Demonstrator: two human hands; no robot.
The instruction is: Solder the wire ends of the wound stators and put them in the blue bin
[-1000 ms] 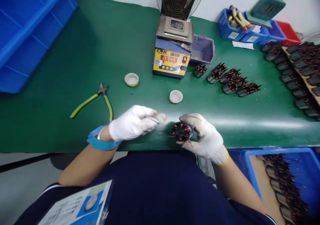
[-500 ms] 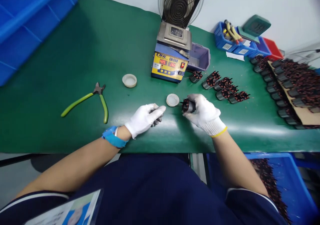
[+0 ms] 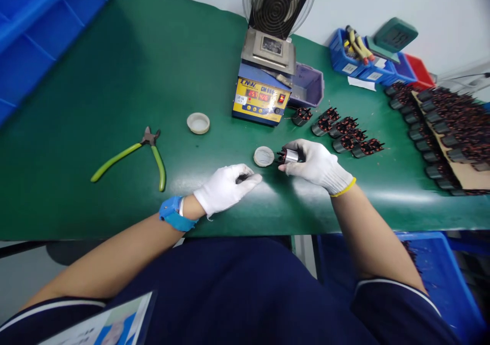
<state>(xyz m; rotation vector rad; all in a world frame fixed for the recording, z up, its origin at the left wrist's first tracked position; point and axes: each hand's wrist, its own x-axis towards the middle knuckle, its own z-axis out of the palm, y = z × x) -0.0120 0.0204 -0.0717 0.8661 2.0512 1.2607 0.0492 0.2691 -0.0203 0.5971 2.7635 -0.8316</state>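
My right hand (image 3: pixel 314 165), in a white glove with a yellow cuff edge, grips a motor stator (image 3: pixel 291 156) from its right side. The stator is a silvery cylinder lying sideways, its dark pronged end and copper windings facing left. That end is just right of a small white dish (image 3: pixel 264 156) that has thin dark strands in it. My left hand (image 3: pixel 229 186), also gloved, rests below and left of this dish. Its fingers are curled toward the thumb, and whatever they might hold is hidden.
A solder pot (image 3: pixel 262 97) with a lit display stands behind, beside a purple bin (image 3: pixel 307 85). Several stators (image 3: pixel 346 136) stand back right, more on cardboard (image 3: pixel 469 169) farther right. Green-handled cutters (image 3: pixel 149 137) and a second dish (image 3: pixel 198 123) lie left. A blue crate (image 3: pixel 46 33) fills the upper left.
The stator in my right hand has turned, showing a bright side, and sits closer to the dish. Thin strands now show in that dish. My left hand has shifted slightly right and down.
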